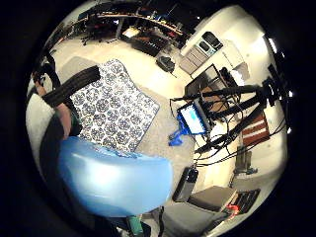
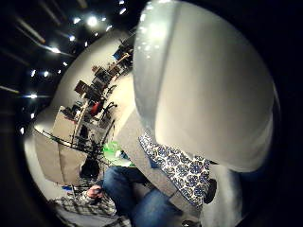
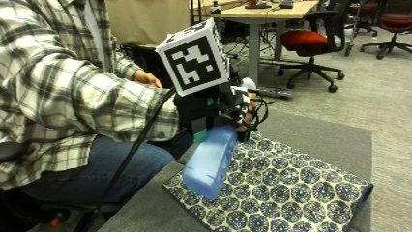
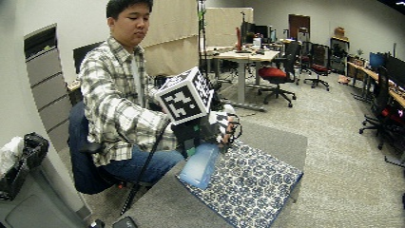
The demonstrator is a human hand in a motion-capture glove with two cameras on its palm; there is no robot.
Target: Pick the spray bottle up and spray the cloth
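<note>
While the gloved right hand (image 3: 215, 113) grips its neck, the translucent pale-blue plastic spray bottle (image 3: 209, 162) hangs tilted in the air over the flat, rectangular, blue-and-white patterned cloth (image 3: 283, 193), its rounded base toward seven o'clock, above the grey table (image 3: 322, 133).

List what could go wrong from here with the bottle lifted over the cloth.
1. The spray bottle hangs tilted, its base lowest, in the gloved right hand. The nozzle is hidden behind the hand, so the spray may miss the cloth.
2. The bottle is over the cloth's near corner, beside the table edge. Mist could land on the person's jeans instead.
</note>
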